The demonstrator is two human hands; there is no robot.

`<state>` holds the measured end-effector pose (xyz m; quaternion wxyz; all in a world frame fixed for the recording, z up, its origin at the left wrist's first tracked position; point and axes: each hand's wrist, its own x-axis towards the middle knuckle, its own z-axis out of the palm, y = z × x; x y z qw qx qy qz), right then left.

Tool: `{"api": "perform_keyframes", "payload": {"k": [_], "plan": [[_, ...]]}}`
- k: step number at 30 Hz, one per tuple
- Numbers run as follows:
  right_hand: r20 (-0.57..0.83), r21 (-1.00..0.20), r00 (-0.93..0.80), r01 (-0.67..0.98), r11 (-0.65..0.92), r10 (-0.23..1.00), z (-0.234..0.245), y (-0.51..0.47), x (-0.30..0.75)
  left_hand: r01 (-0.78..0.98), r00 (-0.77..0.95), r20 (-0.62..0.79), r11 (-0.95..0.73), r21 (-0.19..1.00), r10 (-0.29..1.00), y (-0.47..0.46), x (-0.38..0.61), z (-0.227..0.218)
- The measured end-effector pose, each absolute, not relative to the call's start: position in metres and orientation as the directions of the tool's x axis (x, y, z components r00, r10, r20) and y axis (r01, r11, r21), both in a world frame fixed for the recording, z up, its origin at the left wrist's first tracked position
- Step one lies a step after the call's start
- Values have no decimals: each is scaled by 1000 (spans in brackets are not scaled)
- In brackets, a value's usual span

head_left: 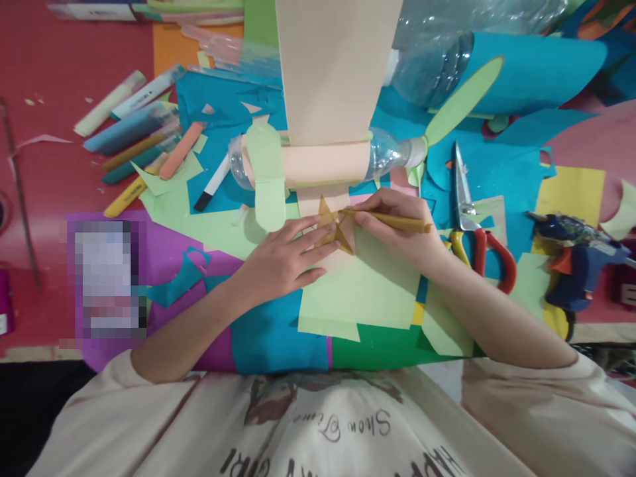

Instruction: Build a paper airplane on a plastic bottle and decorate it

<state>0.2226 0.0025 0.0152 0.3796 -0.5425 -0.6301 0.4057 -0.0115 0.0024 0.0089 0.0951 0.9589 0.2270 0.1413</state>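
My right hand [392, 225] grips an ochre marker [405, 223], its tip on a star [344, 236] coloured the same ochre. The star lies on a piece of pale peach paper [325, 262] above light green sheets. With fingers spread flat, my left hand [291, 255] presses on the star and the paper, covering its left part. Just beyond both hands lies a clear plastic bottle [390, 151] wrapped in peach paper. It bears a long peach panel [338, 66], a light green strip [268, 175] and a leaf-shaped green blade [467, 99] by its cap.
Red-and-yellow-handled scissors [479, 255] lie right of my right hand, with a blue glue gun [576, 271] farther right. Several markers [134, 119] are scattered at left. A blurred-out rectangular object [106, 275] rests on purple paper. Another bottle in blue paper [536, 73] stands behind.
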Motion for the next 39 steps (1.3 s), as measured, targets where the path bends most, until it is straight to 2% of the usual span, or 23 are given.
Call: {"api": "perform_keyframes", "payload": {"k": [10, 19, 27, 39], "plan": [[63, -912, -111, 398, 102, 992, 15, 2, 224, 407, 860, 223, -881, 241, 458, 3, -10, 9], [2, -924, -180, 377, 71, 984, 16, 0, 223, 405, 861, 226, -884, 235, 455, 4, -11, 10], [-3, -929, -211, 361, 75, 978, 17, -1, 224, 413, 862, 184, -865, 285, 473, 3, -12, 8], [18, -916, -90, 398, 53, 996, 18, 1, 223, 414, 859, 179, -857, 306, 479, 3, -12, 9]]}}
